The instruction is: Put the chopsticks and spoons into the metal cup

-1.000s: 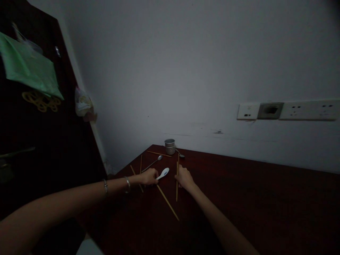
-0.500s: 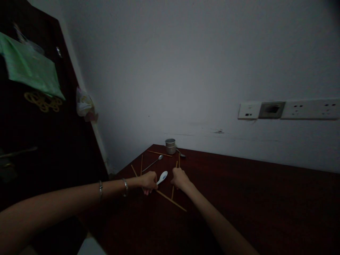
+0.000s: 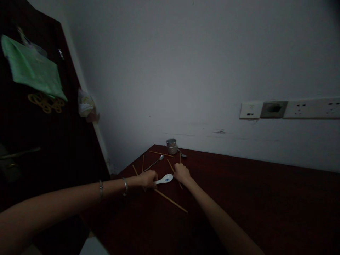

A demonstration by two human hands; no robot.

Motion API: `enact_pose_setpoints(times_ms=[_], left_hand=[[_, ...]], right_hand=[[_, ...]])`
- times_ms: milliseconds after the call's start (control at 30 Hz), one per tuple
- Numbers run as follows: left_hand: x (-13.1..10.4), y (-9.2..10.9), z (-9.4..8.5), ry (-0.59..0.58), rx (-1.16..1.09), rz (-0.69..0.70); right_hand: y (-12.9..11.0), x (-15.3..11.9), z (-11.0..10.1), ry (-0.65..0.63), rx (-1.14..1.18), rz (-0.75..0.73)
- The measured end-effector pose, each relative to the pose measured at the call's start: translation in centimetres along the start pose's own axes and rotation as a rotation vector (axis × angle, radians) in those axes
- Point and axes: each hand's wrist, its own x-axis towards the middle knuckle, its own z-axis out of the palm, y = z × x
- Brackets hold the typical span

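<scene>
My left hand (image 3: 149, 179) is closed around the handle of a white soup spoon (image 3: 166, 179) with a blue mark in its bowl. The bowl points right, close to the fingers of my right hand (image 3: 182, 172). That hand is closed on a chopstick (image 3: 170, 165), which slants from upper left to lower right beneath the fingers. Below both hands a longer chopstick (image 3: 172, 202) lies on the table, its far end near my left hand. Another chopstick (image 3: 135, 170) is partly hidden behind my left wrist. A long-handled metal spoon (image 3: 161, 157) lies just beyond.
At the back of the dark red table (image 3: 239, 191) stands a metal cup (image 3: 171, 146), with another metal spoon (image 3: 183, 155) beside it. More chopsticks (image 3: 160, 153) lie nearby. The wall rises behind, with sockets (image 3: 299, 109) at right. A door with a green cloth (image 3: 35, 69) is at left.
The white spoon has swung round from pointing up and right to nearly level, pointing right. The chopstick at my right hand has turned, its upper end moving left and its lower end right.
</scene>
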Motion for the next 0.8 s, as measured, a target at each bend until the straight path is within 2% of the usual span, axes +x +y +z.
enact_pose_setpoints(times_ms=[100,500,800], left_hand=[[-0.1,0.0,-0.5,0.064,0.106,0.047],[-0.1,-0.1,-0.7,0.07,0.142,0.078],[0.3,-0.2,-1.1,0.052,0.194,0.062]], right_hand=[[0.5,0.3,0.1,-0.029,0.051,-0.002],[0.6,0.0,0.6,-0.027,0.119,-0.012],[1.4,1.4,1.3,-0.035,0.313,-0.098]])
